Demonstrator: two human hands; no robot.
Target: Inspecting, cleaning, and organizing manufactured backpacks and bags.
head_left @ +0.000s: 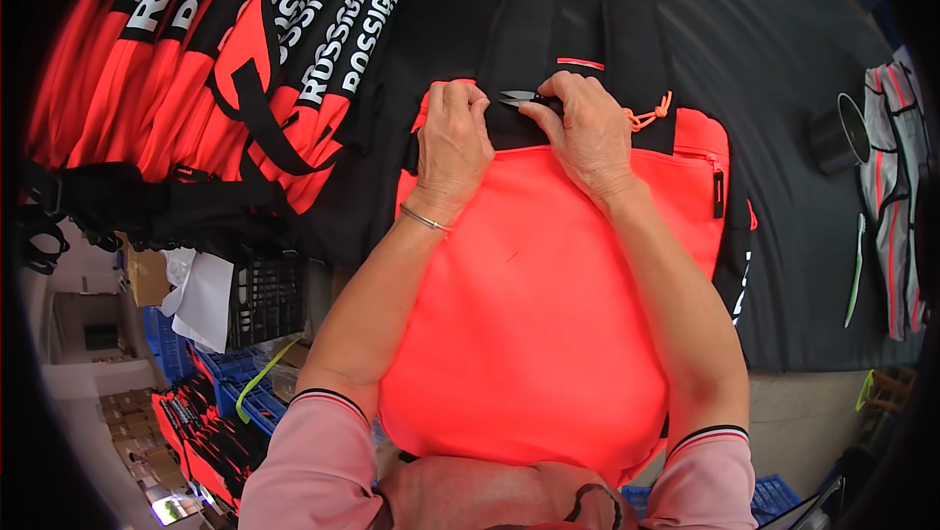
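Observation:
A bright coral-red backpack [519,334] with a black upper section lies in front of me, its two black straps stretching away from me. At its top left, my left hand [456,138] is closed in a pinch; what its fingertips hold is too small or hidden to make out. My right hand [590,134] grips a small pair of thread snips [519,97], the blades pointing left toward my left hand and standing slightly apart. Just right of that hand, an orange cord loop [650,115] sticks out of the bag. A zipper with a black pull [719,193] runs along the right side.
Several red-and-black bags [196,70] lie stacked at the left of the black-covered table [783,266]. On the right are a black cup [840,134], a thin white-green tool [856,271] and grey-and-red fabric pieces [893,197]. Blue crates [235,373] stand below left.

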